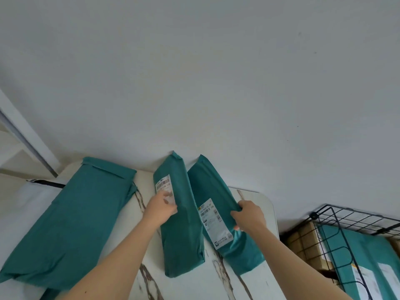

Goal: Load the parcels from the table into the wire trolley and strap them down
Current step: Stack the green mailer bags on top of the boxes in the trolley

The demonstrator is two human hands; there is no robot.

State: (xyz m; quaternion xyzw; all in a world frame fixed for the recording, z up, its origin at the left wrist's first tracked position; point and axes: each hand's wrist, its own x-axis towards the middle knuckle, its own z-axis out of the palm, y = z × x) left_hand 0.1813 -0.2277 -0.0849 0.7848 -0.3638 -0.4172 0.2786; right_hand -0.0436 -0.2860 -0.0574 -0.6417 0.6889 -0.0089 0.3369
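Three teal plastic-wrapped parcels lie on a white marble-look table (255, 284). The big parcel (71, 224) is on the left. My left hand (160, 210) grips the left edge of the middle parcel (184, 234), over its white label. My right hand (249, 217) grips the right edge of the right parcel (218, 204), which also carries a label. The black wire trolley (337, 221) stands on the floor to the right of the table, with a teal parcel (368, 256) and brown cardboard boxes (307, 241) inside.
A plain white wall runs behind the table. A door frame (23, 135) stands at far left. A dark strap-like item (47, 184) lies at the table's left edge beside white material.
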